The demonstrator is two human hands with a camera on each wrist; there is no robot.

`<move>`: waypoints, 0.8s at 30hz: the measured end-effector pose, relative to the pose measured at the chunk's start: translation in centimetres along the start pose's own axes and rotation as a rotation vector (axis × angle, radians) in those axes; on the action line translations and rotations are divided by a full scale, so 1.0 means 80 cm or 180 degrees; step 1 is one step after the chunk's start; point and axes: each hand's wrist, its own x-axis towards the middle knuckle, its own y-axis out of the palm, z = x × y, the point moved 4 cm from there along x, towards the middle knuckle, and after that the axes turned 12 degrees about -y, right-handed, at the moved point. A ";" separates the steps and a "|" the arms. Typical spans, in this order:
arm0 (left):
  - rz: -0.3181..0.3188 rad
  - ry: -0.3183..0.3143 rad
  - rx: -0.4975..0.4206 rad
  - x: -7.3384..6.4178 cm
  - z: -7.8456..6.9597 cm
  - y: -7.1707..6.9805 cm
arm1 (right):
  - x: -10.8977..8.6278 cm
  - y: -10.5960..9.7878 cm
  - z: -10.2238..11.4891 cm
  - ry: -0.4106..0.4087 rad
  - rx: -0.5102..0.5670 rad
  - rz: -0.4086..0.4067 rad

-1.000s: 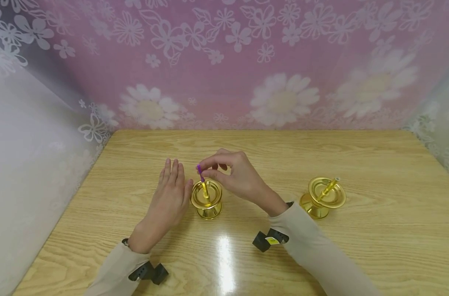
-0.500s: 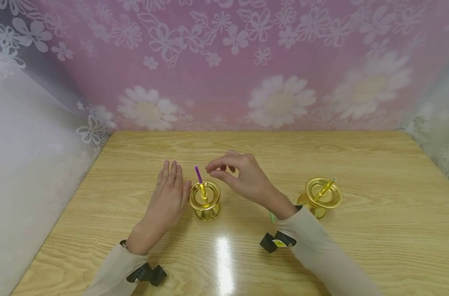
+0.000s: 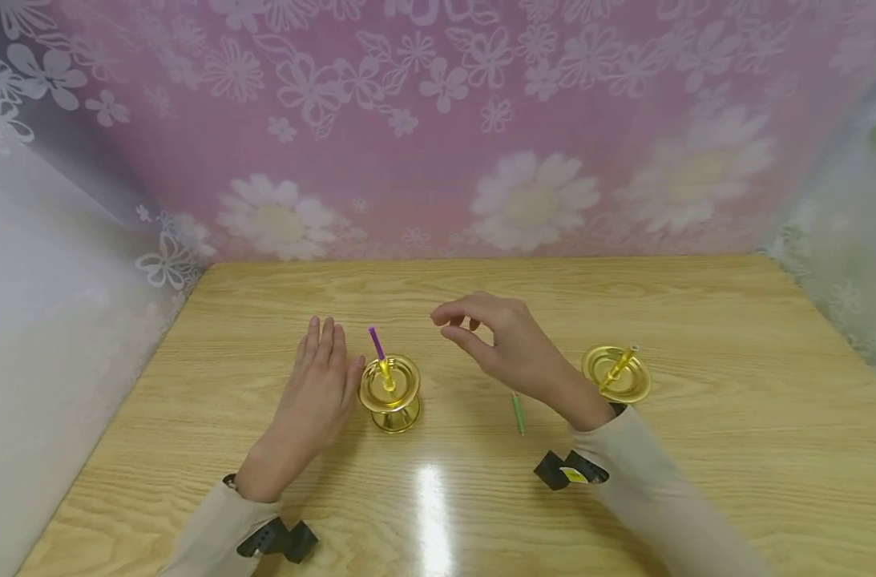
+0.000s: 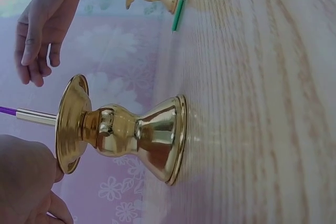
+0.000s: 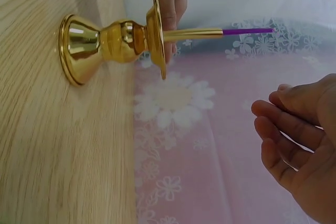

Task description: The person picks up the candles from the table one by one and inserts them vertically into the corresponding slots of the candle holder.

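A gold candle holder (image 3: 390, 385) stands upright on the table, a thin purple candle (image 3: 377, 343) standing slightly tilted in its gold tube. Close along its left side lies my left hand (image 3: 315, 393), fingers straight, the thumb at the dish rim (image 4: 62, 129). Whether that thumb presses the rim I cannot tell. To the right of the candle, above the table, my right hand (image 3: 513, 340) has its fingers loosely bent, thumb and forefinger apart, and holds nothing. A thin green candle (image 3: 518, 414) lies on the table below the right hand.
Farther right is a second gold candle holder (image 3: 616, 375), its tube leaning; the right wrist partly hides its base. The wooden table (image 3: 466, 513) meets a pink flowered backdrop (image 3: 409, 160) at its far edge, with pale sheets at both sides.
My right hand has let go of the purple candle and drawn back to the right, uncovering the green candle. My left hand has stayed beside the holder. The view has shifted slightly.
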 end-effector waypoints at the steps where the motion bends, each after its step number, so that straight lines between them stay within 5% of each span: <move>1: 0.0000 0.0005 0.0002 0.000 0.000 0.000 | -0.002 -0.002 -0.001 0.0006 -0.0026 0.0014; 13: -0.0083 0.0050 -0.0049 -0.008 -0.004 -0.006 | -0.023 -0.041 0.000 0.0053 -0.0713 0.0003; 24: -0.0102 0.0074 0.0032 -0.019 -0.010 -0.013 | -0.051 -0.078 -0.009 0.0274 -0.0934 -0.0115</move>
